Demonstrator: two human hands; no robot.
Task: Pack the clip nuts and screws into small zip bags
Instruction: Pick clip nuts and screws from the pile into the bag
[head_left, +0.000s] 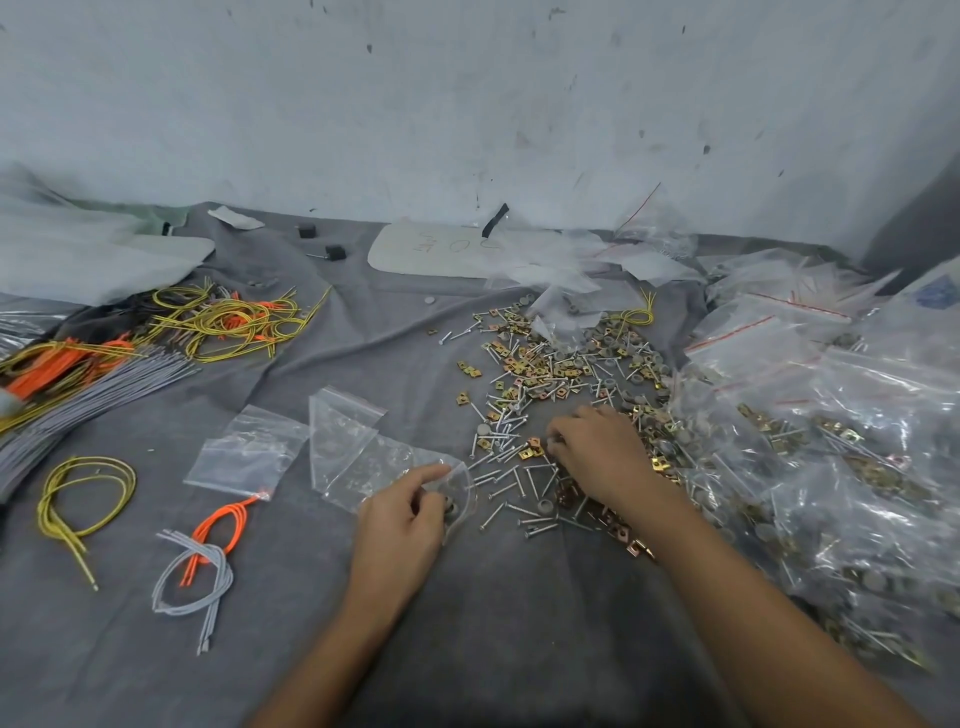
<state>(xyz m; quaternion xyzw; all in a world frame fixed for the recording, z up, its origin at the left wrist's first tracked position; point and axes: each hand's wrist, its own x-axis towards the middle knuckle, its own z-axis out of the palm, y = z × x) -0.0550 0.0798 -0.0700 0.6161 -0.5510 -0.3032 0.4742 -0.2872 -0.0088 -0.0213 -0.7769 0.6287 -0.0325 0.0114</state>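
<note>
My left hand (405, 512) pinches the bag (358, 457) mouth to present it for filling. My right hand (597, 457) curls among screws (511, 480) and clip nuts (535, 451); pickup unconfirmed.

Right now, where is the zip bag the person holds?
Head view, just left of centre: the zip bag lies on the grey cloth, its mouth held by the left hand, beside the loose screws.
</note>
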